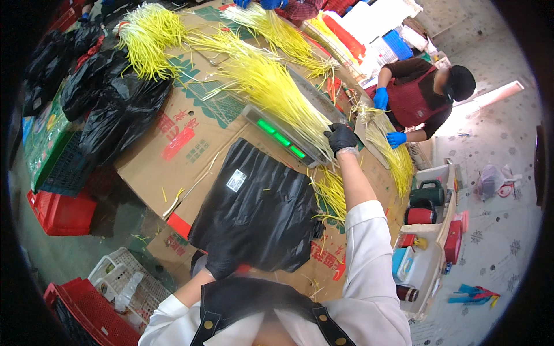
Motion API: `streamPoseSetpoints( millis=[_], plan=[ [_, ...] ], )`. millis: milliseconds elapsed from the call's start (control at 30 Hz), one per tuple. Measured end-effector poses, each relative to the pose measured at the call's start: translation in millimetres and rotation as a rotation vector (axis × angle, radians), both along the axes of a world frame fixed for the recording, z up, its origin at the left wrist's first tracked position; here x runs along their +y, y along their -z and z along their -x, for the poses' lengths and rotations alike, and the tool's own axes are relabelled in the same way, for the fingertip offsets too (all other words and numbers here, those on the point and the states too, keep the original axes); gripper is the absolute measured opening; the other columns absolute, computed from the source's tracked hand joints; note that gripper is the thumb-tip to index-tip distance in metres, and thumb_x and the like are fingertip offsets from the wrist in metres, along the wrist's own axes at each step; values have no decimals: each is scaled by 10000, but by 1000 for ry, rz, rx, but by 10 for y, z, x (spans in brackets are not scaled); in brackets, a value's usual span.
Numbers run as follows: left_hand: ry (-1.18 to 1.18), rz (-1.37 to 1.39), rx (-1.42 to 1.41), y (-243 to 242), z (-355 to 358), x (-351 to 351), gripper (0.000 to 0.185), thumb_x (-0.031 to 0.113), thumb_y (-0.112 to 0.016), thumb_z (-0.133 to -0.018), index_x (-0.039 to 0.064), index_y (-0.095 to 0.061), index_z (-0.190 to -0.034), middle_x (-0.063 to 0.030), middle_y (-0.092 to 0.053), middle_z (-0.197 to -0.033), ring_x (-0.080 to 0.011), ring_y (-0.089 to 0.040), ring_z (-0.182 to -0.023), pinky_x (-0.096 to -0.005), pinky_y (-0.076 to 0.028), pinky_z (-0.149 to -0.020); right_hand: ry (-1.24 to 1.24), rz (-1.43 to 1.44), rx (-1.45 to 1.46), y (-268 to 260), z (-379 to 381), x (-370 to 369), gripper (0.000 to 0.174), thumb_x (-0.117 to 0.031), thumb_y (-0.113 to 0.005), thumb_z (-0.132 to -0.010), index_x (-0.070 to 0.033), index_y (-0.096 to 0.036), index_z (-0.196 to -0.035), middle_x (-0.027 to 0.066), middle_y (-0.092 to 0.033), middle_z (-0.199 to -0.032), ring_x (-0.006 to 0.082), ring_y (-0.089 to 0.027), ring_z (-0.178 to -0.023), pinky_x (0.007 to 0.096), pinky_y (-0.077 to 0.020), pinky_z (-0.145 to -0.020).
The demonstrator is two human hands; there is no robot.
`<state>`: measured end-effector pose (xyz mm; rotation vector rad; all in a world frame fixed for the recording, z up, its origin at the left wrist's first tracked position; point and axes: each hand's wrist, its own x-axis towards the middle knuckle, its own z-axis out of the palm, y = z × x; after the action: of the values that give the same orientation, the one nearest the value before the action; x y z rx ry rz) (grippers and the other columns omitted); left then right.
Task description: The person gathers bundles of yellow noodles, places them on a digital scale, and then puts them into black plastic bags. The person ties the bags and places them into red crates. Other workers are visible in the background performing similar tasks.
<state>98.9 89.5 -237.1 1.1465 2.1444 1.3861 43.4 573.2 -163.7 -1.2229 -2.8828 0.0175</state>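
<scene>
My right hand, in a black glove, grips the pale stem ends of a large bunch of yellow chives. The bunch lies across a metal-topped weighing scale with a lit green display, its tips fanned toward the far left. A flat black plastic bag bearing a white printed label lies in front of me. On the bag's near left corner is my black-gloved left hand; its fingers blend with the plastic, so its grip is unclear. More loose yellow chives lie under my right forearm.
Flattened cardboard covers the table. Filled black bags stand left, near a chive bundle. Across the table, a co-worker in blue gloves handles chives. A foam box with cups is right; crates stand lower left.
</scene>
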Motion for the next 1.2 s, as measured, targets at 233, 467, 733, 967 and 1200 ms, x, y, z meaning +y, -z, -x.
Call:
streamPoseSetpoints(
  millis=[233, 467, 733, 967, 1200],
  plan=[
    [7, 60, 184, 128, 204, 190, 443, 210, -709, -853, 128, -662, -1285, -157, -602, -1348, -427, -475, -1308, -570, -316, -1125, -69, 35, 323, -313, -201, -173, 438, -402, -743, -854, -171, -713, -1225, 148, -706, -1187, 321, -673, -1092, 413, -523, -934],
    [152, 449, 349, 445, 197, 717, 706, 388, -673, -863, 84, -471, -1467, -177, -283, -1605, -397, -258, -1466, -564, -179, -1200, -168, 264, 390, -181, -1199, -956, 349, -288, -721, -901, -84, -729, -1184, 147, -732, -1137, 271, -696, -1080, 367, -521, -942],
    [38, 6, 564, 378, 405, 799, 202, 195, -676, -795, 129, -753, -969, -114, -694, -993, -372, -599, -999, -506, -403, -940, 143, 387, 456, 604, -2482, -1806, 263, -270, -658, -887, -75, -760, -1031, 179, -720, -1032, 363, -677, -976, 430, -525, -873],
    [176, -199, 535, -470, 568, 701, 212, 157, -699, -748, 102, -716, -953, -124, -634, -777, -369, -599, -763, -485, -448, -694, 186, 108, 463, 1375, -2657, -2066, 86, -103, -695, -764, -76, -725, -839, 147, -681, -926, 377, -634, -950, 454, -509, -850],
    [164, -258, 689, -1091, 871, 340, 314, 163, -734, -670, 96, -713, -976, -93, -595, -791, -352, -560, -795, -447, -430, -743, 407, 653, 828, 830, -2411, -2161, 300, -316, -666, -912, -57, -744, -1043, 147, -714, -969, 346, -648, -948, 455, -504, -861]
  ],
)
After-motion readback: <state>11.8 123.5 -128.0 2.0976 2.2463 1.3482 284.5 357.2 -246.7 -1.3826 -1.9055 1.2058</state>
